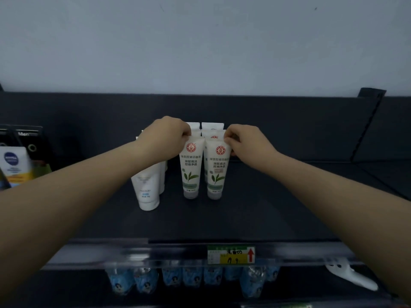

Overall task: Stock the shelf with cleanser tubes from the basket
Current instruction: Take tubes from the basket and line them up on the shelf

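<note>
Shelf (244, 218), dark, partly stocked. Far left: blue-labelled tubes (13, 165) standing at the edge. Next: plain white tubes (148, 190) standing in a short file. Left hand (165, 135) is pinching the crimped top of the left green-leaf cleanser tube (191, 170); right hand (244, 141) is pinching the right cleanser tube (216, 172). Both are standing cap-down, fronting two rows. Right half is lying bare; basket is out of view, remaining stock unknown.

Dim, cool, even light leaves the dark shelf (244, 218) murky and shadows faint. Wide-angle distortion bends the edges; the price tag (231, 254) and lower bottles (191, 277) blur.
</note>
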